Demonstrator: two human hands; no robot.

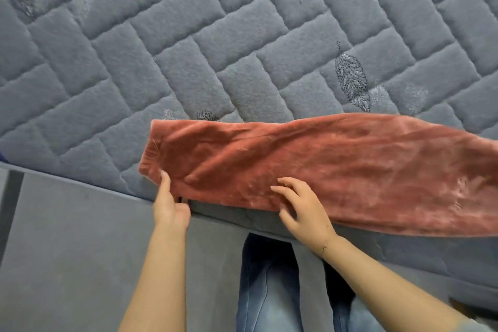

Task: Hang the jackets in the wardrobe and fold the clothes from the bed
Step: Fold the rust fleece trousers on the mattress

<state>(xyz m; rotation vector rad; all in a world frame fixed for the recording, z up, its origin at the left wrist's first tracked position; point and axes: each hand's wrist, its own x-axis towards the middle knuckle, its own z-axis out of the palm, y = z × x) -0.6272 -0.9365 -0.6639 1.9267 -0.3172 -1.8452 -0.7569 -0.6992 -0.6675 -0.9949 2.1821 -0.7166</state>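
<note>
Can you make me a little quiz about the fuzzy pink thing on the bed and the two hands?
1. True or false: the rust-pink velvet garment lies in a long strip along the near edge of the grey quilted bedspread.
2. Which hand touches the garment's left end? A) the left hand B) the right hand C) neither
3. Fill in: the dark stitched pattern on the bedspread just beyond the garment is shaped like a ____.

Key
1. True.
2. A: its fingers lie at the bottom corner of the left end; the right hand rests spread on the garment's near edge, further along.
3. Leaf.
</note>
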